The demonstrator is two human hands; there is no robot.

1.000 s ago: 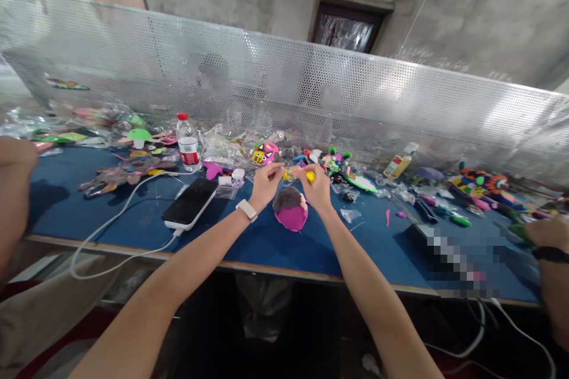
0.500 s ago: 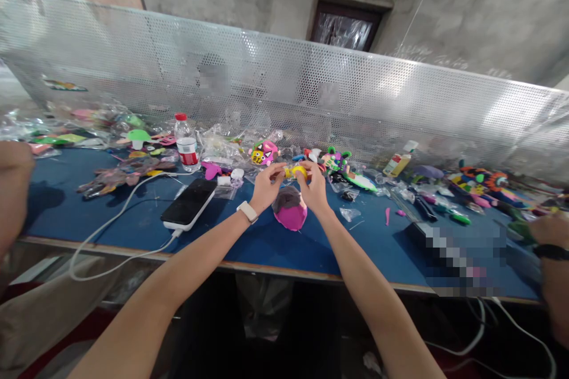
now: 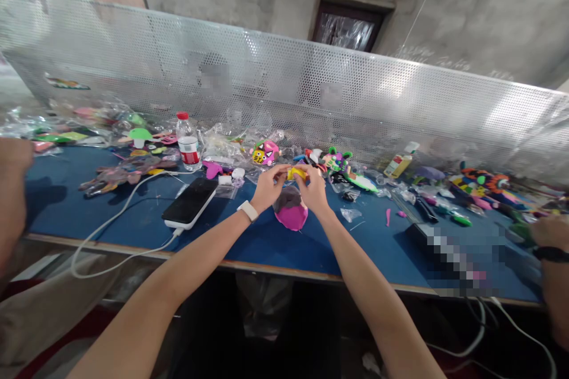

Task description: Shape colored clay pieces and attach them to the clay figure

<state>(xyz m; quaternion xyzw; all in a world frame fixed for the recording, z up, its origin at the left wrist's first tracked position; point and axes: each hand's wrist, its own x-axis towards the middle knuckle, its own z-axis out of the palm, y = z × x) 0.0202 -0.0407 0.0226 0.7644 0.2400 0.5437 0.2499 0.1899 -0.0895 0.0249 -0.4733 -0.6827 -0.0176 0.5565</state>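
Note:
Both my hands meet over the middle of the blue table (image 3: 267, 240). My left hand (image 3: 267, 188), with a white watch on its wrist, and my right hand (image 3: 313, 189) pinch a small yellow clay piece (image 3: 295, 173) between their fingertips. Just below the hands a round pink and dark purple clay figure (image 3: 290, 212) lies on the table. Both hands are closed on the yellow piece.
A phone (image 3: 190, 204) on a white charger with a cable lies at the left. A water bottle (image 3: 188, 143), plastic bags and colourful clay figures (image 3: 265, 153) line the perforated metal screen (image 3: 284, 89). Other people's hands show at the left edge (image 3: 13, 189) and the right edge (image 3: 549, 237).
My hands have drawn closer together and a little lower, now pinching the yellow piece right over the pink figure. The hand at the left edge has shifted slightly.

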